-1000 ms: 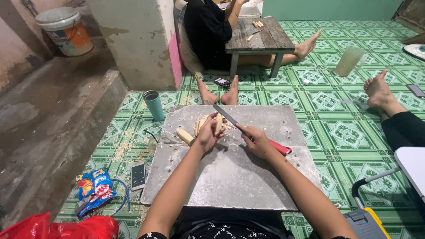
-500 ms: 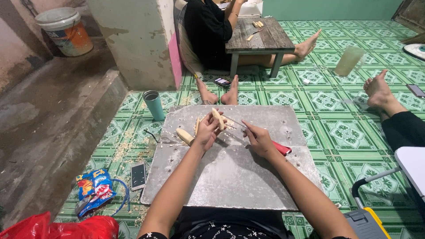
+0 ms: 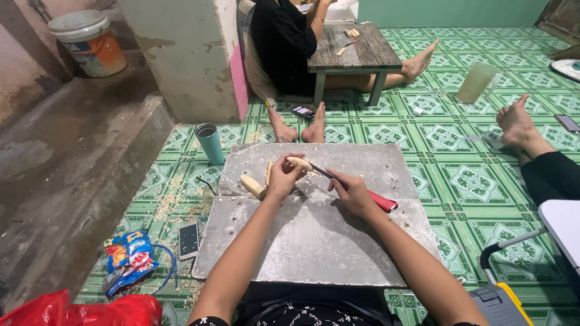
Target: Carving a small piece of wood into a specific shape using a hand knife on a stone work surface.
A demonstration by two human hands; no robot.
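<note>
A green patterned tile floor point(image 3: 459, 181) is seen spread across the room, and a grey stone slab point(image 3: 314, 241) is laid on it in front of the person. Beyond the slab, a low wooden table point(image 3: 356, 51) is placed, with another person in black point(image 3: 281, 42) seated beside it, bare feet stretched toward the slab. A white and orange bucket point(image 3: 87, 42) is set at the upper left. A red plastic bag point(image 3: 78, 311) and a blue snack packet point(image 3: 127, 256) are left at the lower left, with a phone point(image 3: 189, 239) lying just beside the slab's edge. A teal cup point(image 3: 211, 143) is stood upright near the slab's far left corner.

The left hand point(image 3: 282, 179) is closed around a pale peeled piece of wood point(image 3: 300, 163), which is held above the far part of the slab. The right hand point(image 3: 350, 192) is wrapped around a red-handled knife point(image 3: 356, 188), whose blade is laid against the held piece. A second pale piece point(image 3: 252, 186) is left lying on the slab, just beside the left hand.
</note>
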